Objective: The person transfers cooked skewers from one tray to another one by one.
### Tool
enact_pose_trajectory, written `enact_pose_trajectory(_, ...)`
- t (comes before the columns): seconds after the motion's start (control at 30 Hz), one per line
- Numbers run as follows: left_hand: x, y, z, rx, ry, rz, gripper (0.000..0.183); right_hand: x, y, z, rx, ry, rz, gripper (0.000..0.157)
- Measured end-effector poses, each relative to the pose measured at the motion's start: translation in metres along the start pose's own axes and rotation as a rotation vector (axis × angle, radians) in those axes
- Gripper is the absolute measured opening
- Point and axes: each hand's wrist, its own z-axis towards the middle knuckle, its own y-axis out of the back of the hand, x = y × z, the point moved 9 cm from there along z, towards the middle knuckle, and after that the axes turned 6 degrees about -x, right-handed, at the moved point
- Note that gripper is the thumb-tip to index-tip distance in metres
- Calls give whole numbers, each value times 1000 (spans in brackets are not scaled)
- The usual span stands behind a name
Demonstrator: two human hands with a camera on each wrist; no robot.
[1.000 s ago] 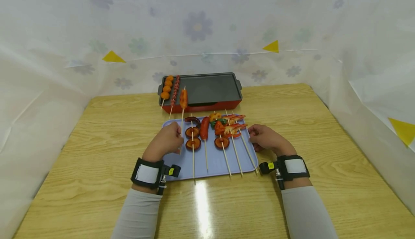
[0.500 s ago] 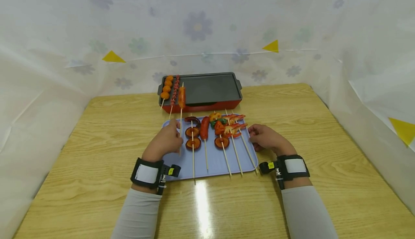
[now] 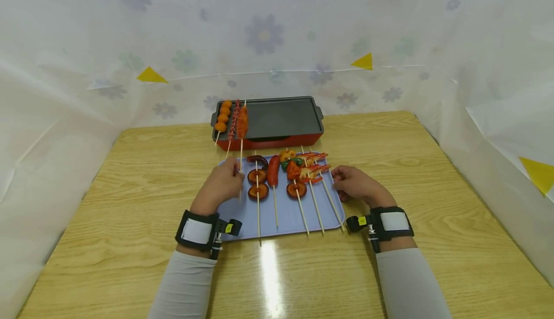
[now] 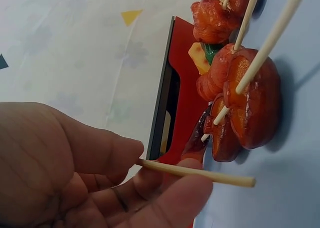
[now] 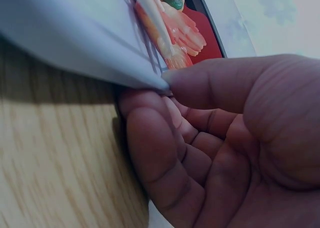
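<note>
My left hand (image 3: 220, 186) pinches the wooden stick (image 4: 210, 175) of a skewer between thumb and fingers, over the left side of the tray. The skewer's orange-brown piece of food (image 3: 243, 122) overlaps the left part of the grill pan (image 3: 281, 117), just right of a skewer of small red pieces (image 3: 234, 121). My right hand (image 3: 357, 184) grips the right rim of the pale blue tray (image 3: 285, 220), thumb on top and fingers beneath. On the tray lie a skewer with mushroom slices (image 3: 258, 192), a red sausage skewer (image 3: 273, 171), a mixed skewer (image 3: 296, 190) and prawn skewers (image 3: 313, 171).
The black-topped grill with a red base stands behind the tray. A skewer of orange balls (image 3: 222, 117) lies at its left end, stick jutting over the front edge. A wooden table (image 3: 143, 189) bears everything, and a flowered white curtain (image 3: 264, 35) encloses it.
The skewer in my left hand has moved forward, its food now farther over the grill beside the red-piece skewer. My right hand has stayed at the tray's rim.
</note>
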Motion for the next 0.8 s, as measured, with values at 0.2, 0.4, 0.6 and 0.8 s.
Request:
enact_pose_trajectory(0.2, -5, 9, 0, -93, -76, -10, 5, 0, 0, 0, 0, 6, -6, 31)
enact_pose_trajectory(0.4, -9, 12, 1, -118, -105, -30, 19, 1, 1, 1, -4, 12, -9, 31)
enact_pose_trajectory(0.6, -13, 14, 0, -146, -141, -51, 31, -1, 2, 2, -2, 5, -8, 31)
enact_pose_trajectory(0.8, -19, 23, -1, -247, -216, -84, 25, 0, 1, 1, -3, 1, 3, 30)
